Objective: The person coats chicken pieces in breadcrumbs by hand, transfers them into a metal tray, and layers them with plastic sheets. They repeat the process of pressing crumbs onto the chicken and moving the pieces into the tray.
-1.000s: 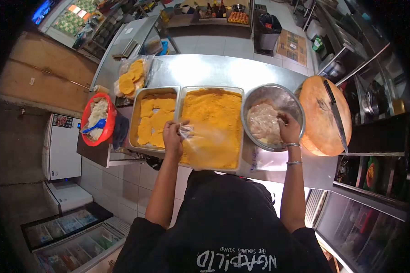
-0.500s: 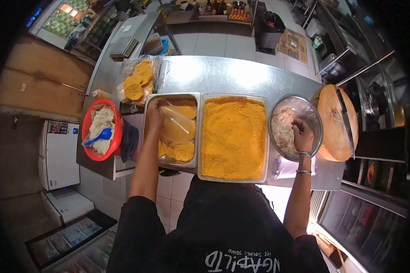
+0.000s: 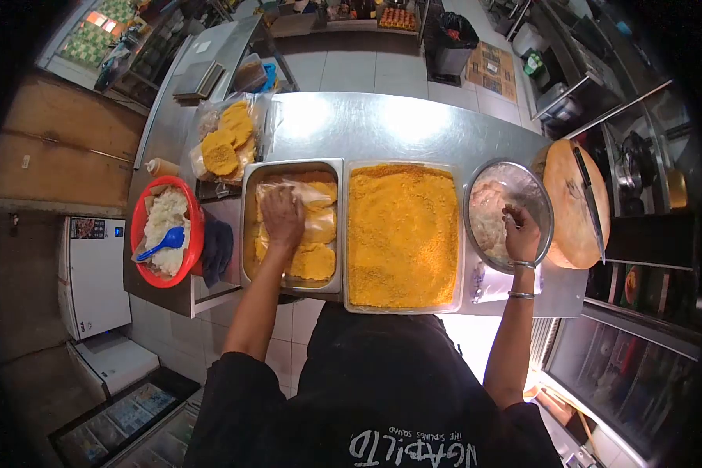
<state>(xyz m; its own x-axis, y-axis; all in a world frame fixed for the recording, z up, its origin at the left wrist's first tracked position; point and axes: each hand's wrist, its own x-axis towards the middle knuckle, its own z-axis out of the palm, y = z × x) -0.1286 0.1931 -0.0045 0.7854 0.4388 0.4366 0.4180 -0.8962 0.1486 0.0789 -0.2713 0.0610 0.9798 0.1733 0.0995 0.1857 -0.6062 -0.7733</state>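
My left hand (image 3: 283,217) lies over the metal tray (image 3: 340,234), fingers stretched out, pressing on a clear plastic sheet (image 3: 298,193). Under and beside the sheet are flat pieces coated in orange-yellow crumbs (image 3: 312,263). Over the steel bowl (image 3: 550,204) at the right, my right hand (image 3: 522,234) has its fingertips drawn together; whatever they hold, if anything, is too small to make out. Pale, wet, raw-looking meat (image 3: 487,207) fills part of that bowl. Between my hands stands a clear tub of orange-yellow crumbs (image 3: 402,234).
A red basin (image 3: 198,249) with white food and a blue spoon (image 3: 164,243) stands at the left. Bagged crumbed pieces (image 3: 225,148) lie behind the tray. A knife (image 3: 589,195) rests on a round wooden board (image 3: 561,187) at the far right. A squeeze bottle (image 3: 162,167) lies near the basin.
My left hand has come down from the tray's far left corner towards its middle, and the plastic sheet it held up now lies over the crumbed pieces. My right hand has barely moved.
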